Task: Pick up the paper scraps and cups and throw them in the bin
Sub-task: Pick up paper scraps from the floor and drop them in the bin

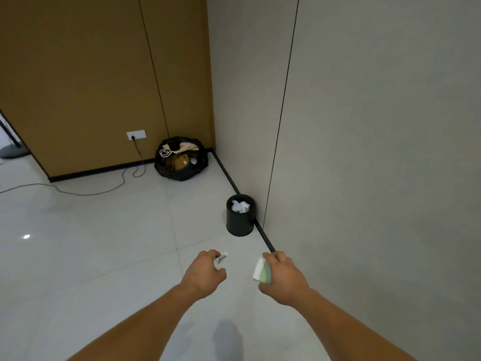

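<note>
A small black bin (pixel 240 223) stands on the floor against the grey wall, with crumpled white paper (pixel 240 206) inside. My left hand (pixel 205 274) is held out in front of me, closed on a small crumpled scrap (pixel 220 257) that sticks out past the fingers. My right hand (pixel 282 278) grips a white and green paper cup (pixel 262 269), tilted on its side. Both hands are in the air, a short way in front of the bin.
A full black rubbish bag (pixel 181 160) sits in the corner by the brown wall. A black cable (pixel 91 192) runs from a wall socket (pixel 136 134) across the pale tiled floor. The grey wall (pixel 364 152) is close on the right.
</note>
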`<action>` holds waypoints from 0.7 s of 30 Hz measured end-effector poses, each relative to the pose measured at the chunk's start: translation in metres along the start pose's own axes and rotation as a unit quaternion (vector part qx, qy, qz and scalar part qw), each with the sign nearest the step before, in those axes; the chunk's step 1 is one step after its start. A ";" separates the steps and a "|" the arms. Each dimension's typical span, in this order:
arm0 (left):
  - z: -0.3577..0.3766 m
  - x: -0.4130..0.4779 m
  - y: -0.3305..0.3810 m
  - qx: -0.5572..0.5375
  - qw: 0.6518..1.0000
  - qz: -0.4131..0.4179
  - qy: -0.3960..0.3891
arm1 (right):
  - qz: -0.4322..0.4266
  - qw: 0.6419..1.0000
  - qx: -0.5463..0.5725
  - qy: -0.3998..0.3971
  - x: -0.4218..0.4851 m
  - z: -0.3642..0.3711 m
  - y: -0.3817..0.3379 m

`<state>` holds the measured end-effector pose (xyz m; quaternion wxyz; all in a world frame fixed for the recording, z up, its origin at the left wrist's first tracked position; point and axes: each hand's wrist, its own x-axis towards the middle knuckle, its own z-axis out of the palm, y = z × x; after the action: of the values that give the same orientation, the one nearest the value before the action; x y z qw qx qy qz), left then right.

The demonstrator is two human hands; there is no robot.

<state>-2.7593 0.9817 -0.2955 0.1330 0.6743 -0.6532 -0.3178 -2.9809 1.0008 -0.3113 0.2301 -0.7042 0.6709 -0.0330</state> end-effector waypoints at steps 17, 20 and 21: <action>-0.044 0.353 0.021 -0.020 0.999 -0.026 -0.027 | 0.011 0.998 -0.023 -0.061 0.347 -0.068 0.019; -0.061 0.415 0.027 -0.012 0.999 -0.017 -0.040 | 0.019 0.999 -0.013 -0.048 0.403 -0.084 0.014; -0.066 0.433 0.029 -0.008 0.999 -0.017 -0.044 | 0.020 0.999 -0.011 -0.049 0.420 -0.088 0.013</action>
<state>-2.7666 0.5447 -0.3384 0.1039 0.6698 -0.6442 -0.3544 -2.9830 0.5726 -0.3477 0.2556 -0.6938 0.6732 0.0135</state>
